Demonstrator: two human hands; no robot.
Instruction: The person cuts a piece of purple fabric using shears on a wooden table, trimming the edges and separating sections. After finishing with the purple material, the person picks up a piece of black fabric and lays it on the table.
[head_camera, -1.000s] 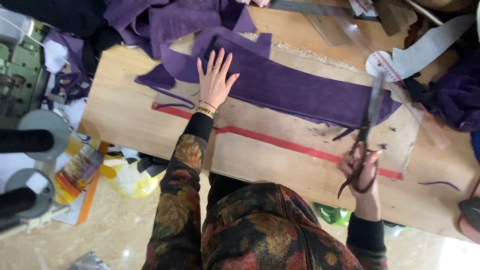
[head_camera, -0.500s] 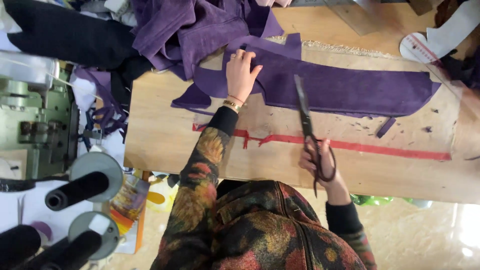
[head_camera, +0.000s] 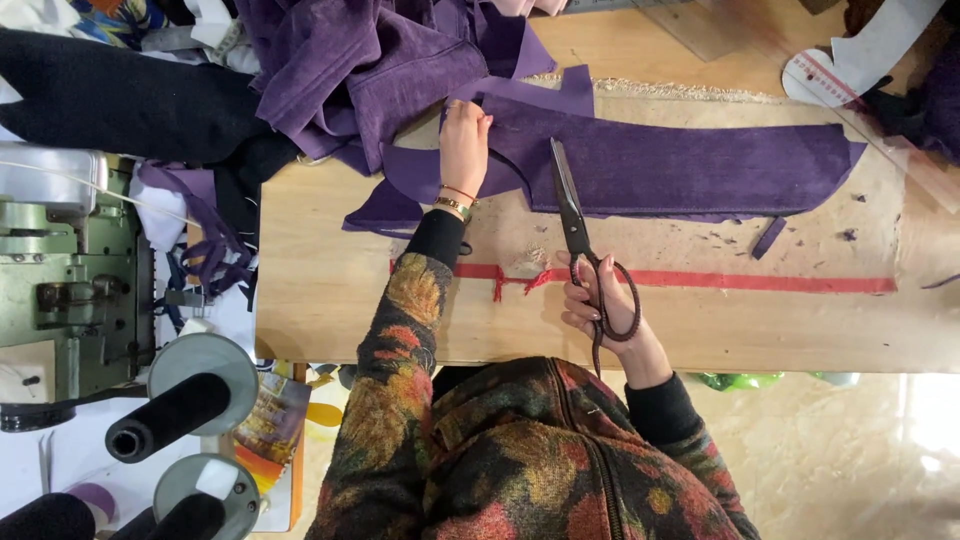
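Fabric (head_camera: 660, 165), a purple strip partly buried under heaped cloth, is lying along the table's (head_camera: 330, 300) far edge. Left hand (head_camera: 465, 145) is pinching it; right hand (head_camera: 600, 300) is gripping closed scissors (head_camera: 572, 215).

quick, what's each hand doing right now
Left hand: closed, pinching the purple fabric strip.
Right hand: closed around the scissors handles.
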